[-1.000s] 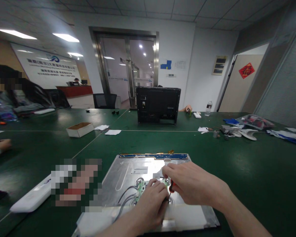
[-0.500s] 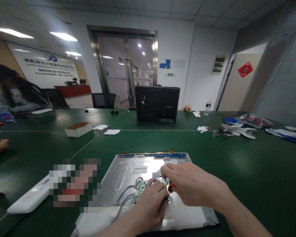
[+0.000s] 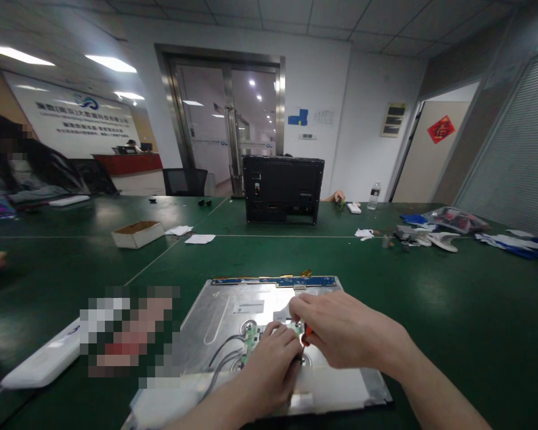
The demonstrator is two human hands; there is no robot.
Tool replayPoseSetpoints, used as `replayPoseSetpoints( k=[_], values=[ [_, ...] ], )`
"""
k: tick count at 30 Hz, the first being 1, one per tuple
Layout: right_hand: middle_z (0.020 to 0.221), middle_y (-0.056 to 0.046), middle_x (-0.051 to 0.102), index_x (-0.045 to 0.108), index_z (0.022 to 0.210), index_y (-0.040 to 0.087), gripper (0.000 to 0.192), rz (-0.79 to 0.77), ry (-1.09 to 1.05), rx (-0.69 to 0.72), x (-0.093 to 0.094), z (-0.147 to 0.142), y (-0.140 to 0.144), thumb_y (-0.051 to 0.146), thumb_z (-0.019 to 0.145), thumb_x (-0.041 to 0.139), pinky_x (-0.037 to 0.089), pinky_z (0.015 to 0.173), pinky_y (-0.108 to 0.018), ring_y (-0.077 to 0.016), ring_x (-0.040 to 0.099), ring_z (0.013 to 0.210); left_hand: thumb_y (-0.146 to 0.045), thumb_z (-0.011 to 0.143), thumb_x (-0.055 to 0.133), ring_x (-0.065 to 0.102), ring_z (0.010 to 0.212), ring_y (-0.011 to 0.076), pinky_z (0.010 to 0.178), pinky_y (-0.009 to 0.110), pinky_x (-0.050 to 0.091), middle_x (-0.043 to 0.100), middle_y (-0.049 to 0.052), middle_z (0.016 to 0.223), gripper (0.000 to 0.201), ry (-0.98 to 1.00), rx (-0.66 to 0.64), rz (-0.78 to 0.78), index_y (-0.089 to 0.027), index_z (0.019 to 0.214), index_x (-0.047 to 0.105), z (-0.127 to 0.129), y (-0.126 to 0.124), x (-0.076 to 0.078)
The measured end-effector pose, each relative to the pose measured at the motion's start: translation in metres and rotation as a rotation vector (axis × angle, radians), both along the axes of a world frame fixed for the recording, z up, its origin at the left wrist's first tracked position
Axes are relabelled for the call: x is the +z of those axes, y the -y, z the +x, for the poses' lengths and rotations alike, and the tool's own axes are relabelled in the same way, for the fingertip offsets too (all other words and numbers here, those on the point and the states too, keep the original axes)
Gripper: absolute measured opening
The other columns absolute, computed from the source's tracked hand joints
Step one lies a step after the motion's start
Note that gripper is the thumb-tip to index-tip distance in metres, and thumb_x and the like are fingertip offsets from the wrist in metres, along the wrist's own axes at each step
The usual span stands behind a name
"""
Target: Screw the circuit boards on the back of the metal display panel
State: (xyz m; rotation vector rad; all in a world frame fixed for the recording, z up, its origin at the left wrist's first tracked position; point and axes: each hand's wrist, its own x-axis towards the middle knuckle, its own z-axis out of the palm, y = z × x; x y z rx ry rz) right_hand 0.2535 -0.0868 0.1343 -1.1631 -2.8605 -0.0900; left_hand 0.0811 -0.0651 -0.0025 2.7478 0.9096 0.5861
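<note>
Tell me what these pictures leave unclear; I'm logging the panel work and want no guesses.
Head view only:
- Small green circuit board on the flat silver metal panel: mostly covered by the left hand.
- Red-handled tool: only a sliver shows under the right hand; its tip is hidden.
- Whatever lies left of the panel: pixelated.
- Panel's near edge: cut off by the frame.
- Small grey parts far right: too small.
</note>
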Motion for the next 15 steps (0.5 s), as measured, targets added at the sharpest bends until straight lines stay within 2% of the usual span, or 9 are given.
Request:
replayPoseSetpoints(
  k=[6, 11, 15],
  values=[
    [0.089, -0.006, 0.068, 0.052, 0.103, 0.019, 0.021, -0.008, 0.034, -0.171, 0.0014, -0.0017, -0.0086, 0.027, 0.084, 0.054, 0.037, 0.056, -0.029, -0.0243, 0.064, 0.076, -0.010, 0.077, 0.049, 0.053, 0.091, 0.0216, 0.089, 0.040, 0.036, 0.061, 0.004, 0.095, 0.013, -0.004, -0.007, 0.003, -0.020, 0.083, 0.054, 0.0007, -0.0009, 0.0012],
    [0.104, -0.008, 0.062, 0.051, 0.109, 0.019, 0.032, -0.051, -0.010, -0.107, 0.0004, 0.0028, -0.0079, 0.025, 0.078, 0.058, 0.038, 0.059, -0.030, -0.0228, 0.062, 0.081, -0.010, 0.077, 0.049, 0.053, 0.089, 0.0213, 0.092, 0.041, 0.034, 0.060, 0.004, 0.092, 0.012, -0.016, 0.007, 0.006, -0.020, 0.081, 0.054, 0.0018, -0.0010, 0.0009],
    [0.099, -0.006, 0.062, 0.051, 0.107, 0.019, 0.031, -0.092, 0.000, -0.087, 0.0011, 0.0067, -0.0073, 0.017, 0.076, 0.058, 0.036, 0.058, -0.028, -0.0199, 0.060, 0.079, -0.010, 0.077, 0.048, 0.053, 0.089, 0.0211, 0.093, 0.041, 0.034, 0.060, 0.004, 0.091, 0.011, -0.024, -0.001, 0.013, -0.019, 0.081, 0.053, 0.0019, -0.0012, 0.0006]
  ],
)
